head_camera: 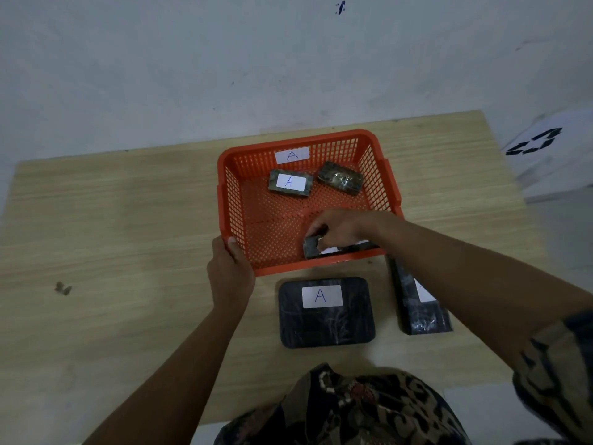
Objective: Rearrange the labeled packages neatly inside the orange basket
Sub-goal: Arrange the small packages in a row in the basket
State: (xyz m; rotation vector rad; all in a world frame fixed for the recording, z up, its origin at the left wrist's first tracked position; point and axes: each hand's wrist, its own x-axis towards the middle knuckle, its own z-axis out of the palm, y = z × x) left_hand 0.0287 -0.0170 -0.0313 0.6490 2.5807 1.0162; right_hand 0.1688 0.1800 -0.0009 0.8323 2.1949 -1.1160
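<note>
An orange basket with an "A" tag on its far wall stands on the wooden table. At its back lie two small wrapped packages: one shows an "A" label, the other lies tilted with no label showing. My right hand reaches into the near right corner and grips a small dark package with a white label. My left hand holds the basket's near left corner. In front of the basket lie a large black package labelled "A" and a long black package, partly under my right arm.
The table stands against a pale wall. A small dark mark sits on the table's left part. A white sheet with black marks lies off the table's right edge. My patterned clothing fills the bottom of the view.
</note>
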